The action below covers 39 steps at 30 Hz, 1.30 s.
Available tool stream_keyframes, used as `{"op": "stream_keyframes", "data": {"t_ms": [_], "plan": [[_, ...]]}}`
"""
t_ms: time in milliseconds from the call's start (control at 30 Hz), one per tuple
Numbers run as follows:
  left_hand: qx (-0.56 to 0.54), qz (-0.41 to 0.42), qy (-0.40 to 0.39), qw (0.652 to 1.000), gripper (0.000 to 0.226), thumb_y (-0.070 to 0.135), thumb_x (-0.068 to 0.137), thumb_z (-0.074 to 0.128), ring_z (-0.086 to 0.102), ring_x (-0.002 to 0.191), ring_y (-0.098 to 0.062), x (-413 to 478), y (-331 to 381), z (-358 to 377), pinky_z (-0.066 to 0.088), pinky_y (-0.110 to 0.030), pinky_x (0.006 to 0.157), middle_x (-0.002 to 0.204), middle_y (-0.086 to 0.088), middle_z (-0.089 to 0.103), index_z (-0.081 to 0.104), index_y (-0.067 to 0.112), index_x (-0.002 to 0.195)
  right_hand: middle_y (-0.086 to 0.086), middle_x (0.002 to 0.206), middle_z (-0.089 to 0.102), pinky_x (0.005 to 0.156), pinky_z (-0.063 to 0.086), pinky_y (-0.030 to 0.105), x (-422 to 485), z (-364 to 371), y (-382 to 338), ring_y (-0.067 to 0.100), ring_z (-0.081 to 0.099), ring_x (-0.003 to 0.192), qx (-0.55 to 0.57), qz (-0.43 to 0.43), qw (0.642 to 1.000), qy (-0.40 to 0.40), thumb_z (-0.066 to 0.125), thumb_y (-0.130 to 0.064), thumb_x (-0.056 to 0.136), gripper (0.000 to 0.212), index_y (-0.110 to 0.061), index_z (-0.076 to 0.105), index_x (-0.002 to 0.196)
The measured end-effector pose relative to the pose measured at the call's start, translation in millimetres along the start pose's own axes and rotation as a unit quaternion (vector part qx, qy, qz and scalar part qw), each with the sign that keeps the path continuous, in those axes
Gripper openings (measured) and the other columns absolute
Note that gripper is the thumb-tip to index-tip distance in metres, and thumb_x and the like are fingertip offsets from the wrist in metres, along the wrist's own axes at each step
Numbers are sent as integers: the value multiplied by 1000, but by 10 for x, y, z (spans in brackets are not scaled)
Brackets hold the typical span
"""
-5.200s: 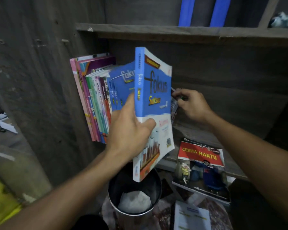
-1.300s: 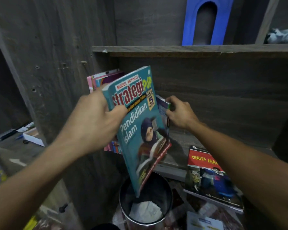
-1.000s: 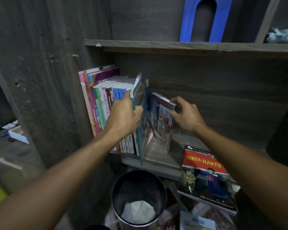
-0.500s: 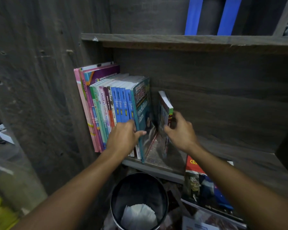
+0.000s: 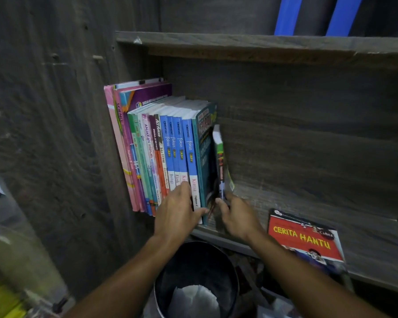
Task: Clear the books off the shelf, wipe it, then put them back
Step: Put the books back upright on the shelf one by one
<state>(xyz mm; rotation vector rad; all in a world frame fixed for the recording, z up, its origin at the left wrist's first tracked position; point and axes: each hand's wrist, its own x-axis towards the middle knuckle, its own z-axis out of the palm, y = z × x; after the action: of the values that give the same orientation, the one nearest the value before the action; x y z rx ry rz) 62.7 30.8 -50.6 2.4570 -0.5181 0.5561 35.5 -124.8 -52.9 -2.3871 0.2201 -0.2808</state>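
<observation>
- Books (image 5: 166, 152): an upright row on the shelf (image 5: 331, 198), packed against its left wall, just beyond the fingertips of both hands. Spines face outward: tall pink and purple volumes farthest left, then green, then four blue "fokus" spines, then a teal book (image 5: 205, 157) at the open end.
- Left hand (image 5: 177, 214): fingers laid against the lower blue spines, thumb reaching toward the teal book. It presses on the row and encloses nothing.
- Right hand (image 5: 239, 216): fingers curled on the lower edge of a thin book (image 5: 219, 154), which stands touching the teal book and tilts, its foot kicked out to the right.
- Step in hand, as judged: the putting-back stage, with the thin book being seated at the row's end.
- Next move, as judged: slide the foot inward until the book stands flush, with the left hand bracing the row. The red-covered book (image 5: 306, 239) lies flat to the right of the right hand, overhanging the shelf's front edge, and awaits shelving.
- Appearance: slim soft covers, likely to slump at the unsupported end.
</observation>
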Motion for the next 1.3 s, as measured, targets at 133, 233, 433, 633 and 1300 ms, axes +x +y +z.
{"op": "stream_keyframes", "data": {"t_ms": [133, 233, 433, 633, 1300], "plan": [[-9, 2, 19, 1000, 47, 41, 74, 79, 50, 66, -10, 31, -78, -13, 37, -22, 55, 76, 9, 50, 38, 22, 84, 7, 105, 73, 78, 49, 28, 22, 146, -102, 22, 67, 95, 35, -19, 999, 12, 48, -29, 102, 24, -16, 64, 116], [-23, -11, 26, 999, 46, 37, 73, 81, 53, 66, -12, 53, -115, -14, 48, -30, 57, 76, 9, 53, 40, 20, 85, 5, 112, 72, 77, 50, 24, 24, 230, -197, 18, 67, 93, 46, -25, 999, 13, 48, -29, 102, 28, -18, 61, 124], [-79, 16, -1, 997, 27, 19, 83, 75, 56, 60, 7, 118, -221, -71, 51, -21, 54, 64, 12, 57, 48, 18, 85, 1, 131, 62, 62, 32, -8, 20, 212, -116, -2, 50, 99, 80, -23, 996, -2, 53, -15, 101, 46, -15, 46, 146], [-71, -9, 28, 997, 28, 23, 83, 75, 62, 62, -1, 128, -155, -93, 46, -21, 50, 56, 14, 53, 48, 17, 79, -4, 126, 63, 61, 39, -4, 45, 291, -24, -1, 57, 95, 104, -14, 994, 14, 61, -9, 95, 56, -22, 44, 147], [-53, -51, -22, 997, 32, 41, 85, 69, 52, 63, -4, 58, -90, -105, 37, -18, 52, 73, 6, 56, 44, 21, 86, 1, 125, 65, 72, 44, 13, 67, 221, -75, 6, 59, 92, 83, 16, 996, 3, 61, -5, 94, 56, -26, 46, 144]]}}
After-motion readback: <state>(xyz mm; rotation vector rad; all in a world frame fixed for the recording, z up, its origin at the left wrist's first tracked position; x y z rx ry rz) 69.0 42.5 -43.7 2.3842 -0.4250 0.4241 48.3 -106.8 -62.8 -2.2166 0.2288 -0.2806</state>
